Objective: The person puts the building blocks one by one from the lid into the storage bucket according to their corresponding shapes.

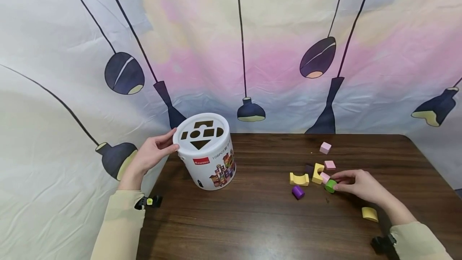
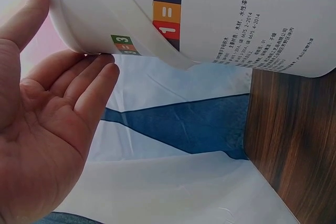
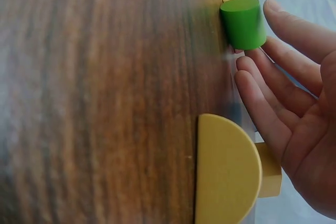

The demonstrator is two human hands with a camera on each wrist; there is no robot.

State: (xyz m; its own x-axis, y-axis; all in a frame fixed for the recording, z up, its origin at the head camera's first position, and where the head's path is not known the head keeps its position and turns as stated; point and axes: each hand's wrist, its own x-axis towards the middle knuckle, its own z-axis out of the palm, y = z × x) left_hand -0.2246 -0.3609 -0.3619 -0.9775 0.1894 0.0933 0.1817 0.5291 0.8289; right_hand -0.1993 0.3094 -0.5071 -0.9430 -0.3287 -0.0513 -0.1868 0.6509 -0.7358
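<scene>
My left hand [image 1: 155, 151] rests on the left side of a white tub [image 1: 207, 159] whose lid has shape-cut holes. In the left wrist view its thumb and straight fingers [image 2: 89, 82] touch the tub's wall [image 2: 210, 19], which leans at the table's left edge. At the right, my right hand [image 1: 341, 183] pinches a green cylinder [image 1: 330, 186] that stands on the wooden table [image 1: 270, 220]. The right wrist view has the green cylinder [image 3: 242, 22] between my thumb and fingertips [image 3: 252, 66].
Loose blocks lie around the right hand: a purple cylinder [image 1: 298, 191], two yellow arches [image 1: 299, 179], pink cubes [image 1: 325, 147] and a yellow half-disc [image 1: 369, 214], also close to my palm [image 3: 226, 171]. A printed cloth backdrop [image 1: 252, 51] hangs behind the table.
</scene>
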